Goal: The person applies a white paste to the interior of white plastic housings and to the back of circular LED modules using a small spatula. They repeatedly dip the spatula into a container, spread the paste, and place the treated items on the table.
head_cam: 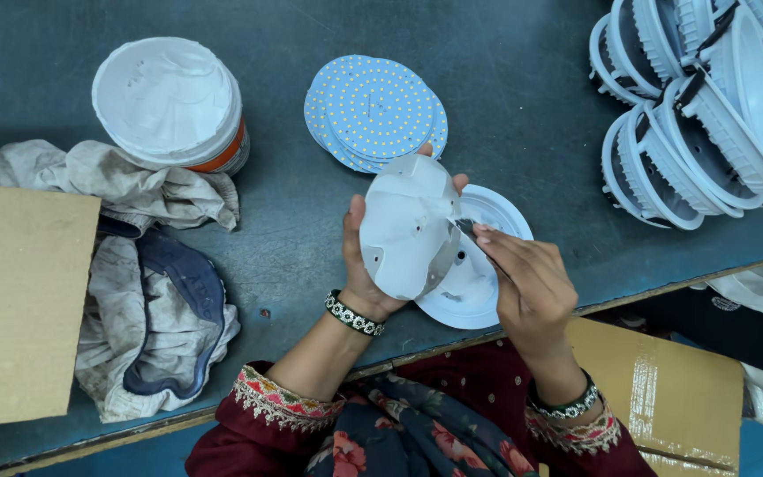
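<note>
The left hand (366, 265) grips a white housing (406, 225) by its rim, tilted above the table (523, 97) so its back faces the right hand. The right hand (527, 287) is closed, pinching a small dark tool (467, 228) whose tip touches the housing's edge. A white plate (470, 283) lies directly beneath. A stack of dotted discs (374, 110) lies just beyond (within reach); a tub (169, 102), rags (139, 265) and stacked housings (699, 97) sit well apart.

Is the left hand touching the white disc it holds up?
Touching. The head view shows the left hand with its thumb on the white disc's left edge and fingertips showing past its top edge.
</note>
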